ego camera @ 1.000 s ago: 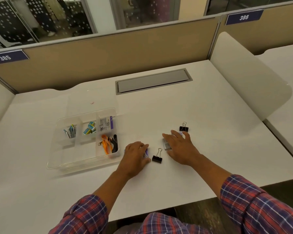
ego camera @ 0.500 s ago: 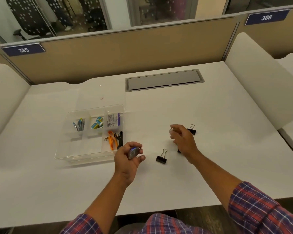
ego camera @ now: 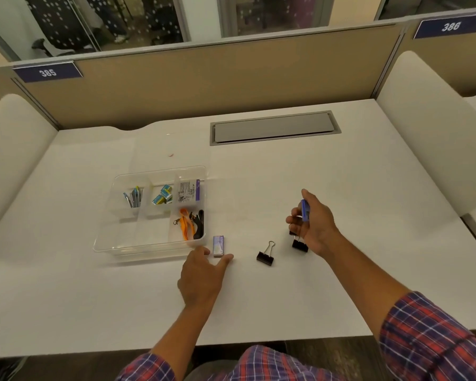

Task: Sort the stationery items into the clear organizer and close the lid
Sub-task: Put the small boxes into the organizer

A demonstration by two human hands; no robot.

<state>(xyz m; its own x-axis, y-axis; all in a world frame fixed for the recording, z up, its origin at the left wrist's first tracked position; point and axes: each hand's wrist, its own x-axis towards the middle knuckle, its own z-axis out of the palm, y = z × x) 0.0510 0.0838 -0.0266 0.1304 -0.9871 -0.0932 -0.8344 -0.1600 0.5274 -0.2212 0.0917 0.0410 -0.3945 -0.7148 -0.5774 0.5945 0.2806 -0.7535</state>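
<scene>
White cubicle desk (ego camera: 259, 303), tan partition behind. Nearest, at about 7 o'clock from desk centre: left hand (ego camera: 202, 279), palm down, fingers loosely spread, thumb and forefinger tips either side of a small pale box (ego camera: 218, 245) lying flat on the desk; contact hard to tell. At 6 o'clock: black binder clip (ego camera: 265, 257), loose on the surface. At 4 o'clock: right hand (ego camera: 315, 225) raised, pinching a small blue box (ego camera: 305, 210) upright between thumb and fingers; second binder clip (ego camera: 299, 245) just beneath it. At 9 o'clock: clear organizer (ego camera: 127, 244), uncovered, touching nothing but near the pale box, with orange and black straps (ego camera: 188, 225), a labelled packet (ego camera: 188, 191), small coloured boxes (ego camera: 162, 195). At 12 o'clock: grey cable hatch (ego camera: 274, 127).
</scene>
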